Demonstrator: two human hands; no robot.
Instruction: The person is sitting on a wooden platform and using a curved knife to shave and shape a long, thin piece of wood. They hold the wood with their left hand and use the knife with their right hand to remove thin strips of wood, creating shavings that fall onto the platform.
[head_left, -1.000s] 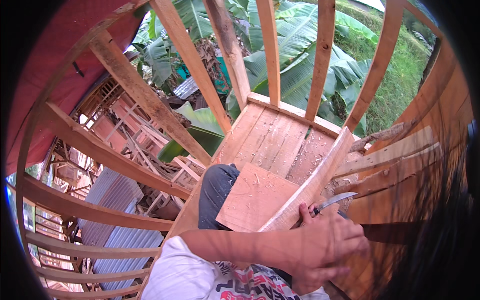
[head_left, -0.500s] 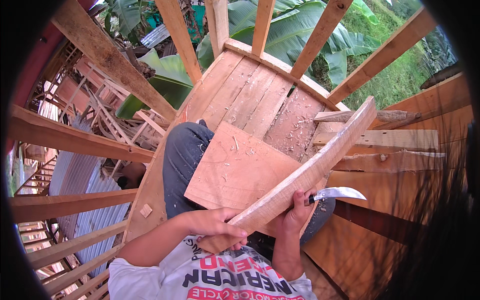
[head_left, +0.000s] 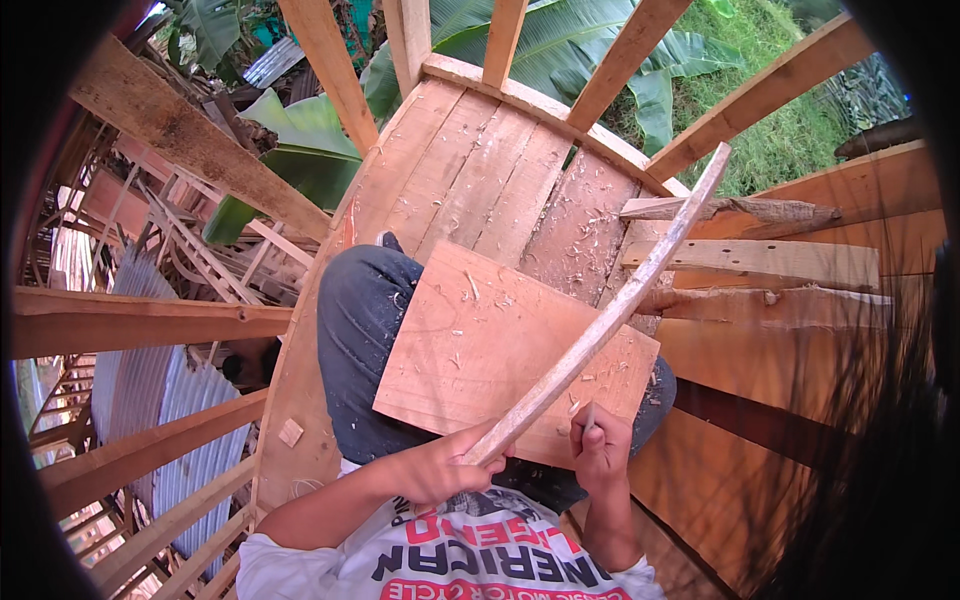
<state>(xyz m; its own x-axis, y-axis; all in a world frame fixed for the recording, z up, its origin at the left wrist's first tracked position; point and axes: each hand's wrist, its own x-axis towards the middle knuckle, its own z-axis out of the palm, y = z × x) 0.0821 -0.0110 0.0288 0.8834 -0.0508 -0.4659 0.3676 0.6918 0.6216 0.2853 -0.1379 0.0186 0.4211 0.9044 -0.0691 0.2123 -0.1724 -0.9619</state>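
My left hand (head_left: 445, 468) is wrapped round the near end of a long, slightly curved wooden strip (head_left: 612, 318). The strip slants up and away to the right, its narrow edge turned upward. Below it, a flat wooden board (head_left: 470, 360) lies across my legs with shavings on it. My right hand (head_left: 603, 455) is closed near the board's right corner, apart from the strip. It grips the knife (head_left: 589, 416), of which only a small grey part shows; the curved blade seen earlier is mostly hidden from this angle.
I sit on a plank floor (head_left: 425, 165) strewn with shavings, ringed by upright wooden slats (head_left: 340, 85). Rough wood pieces (head_left: 755, 258) lie at the right beside orange-brown panels (head_left: 740, 365). A small wood block (head_left: 290, 432) lies at the left. Banana leaves (head_left: 540, 50) hang beyond the slats.
The strip has turned from its broad face to its narrow edge and stands steeper. My right hand has let go of the strip and drawn down from it, with the knife turned.
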